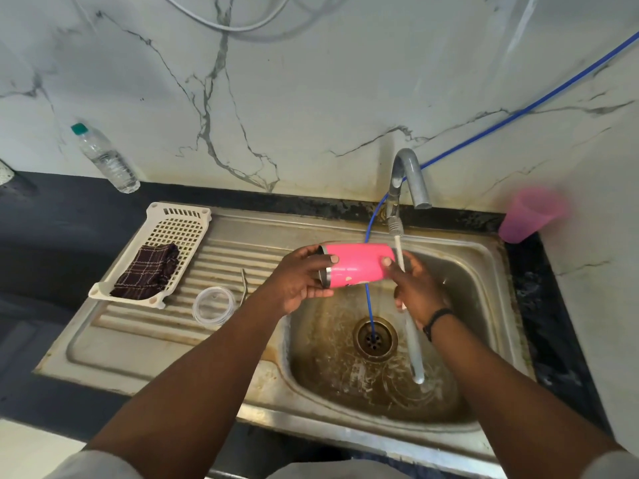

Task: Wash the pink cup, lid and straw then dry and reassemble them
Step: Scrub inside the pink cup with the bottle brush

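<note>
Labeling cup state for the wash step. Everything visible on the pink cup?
The pink cup lies on its side over the sink basin, lidless. Glossy pink body, bare metal rim pointing left, small pale marks low on its side. The left hand grips the rim end, the right hand the base end. The water stream falls beside the base.

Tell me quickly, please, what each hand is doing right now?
Left hand: grips the pink cup at its open end.
Right hand: grips the cup's base.

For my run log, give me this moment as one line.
step: rinsing | pink cup: sideways over sink, both hands gripping | tap: running | lid, straw: on drainboard | cloth: in basket
</note>
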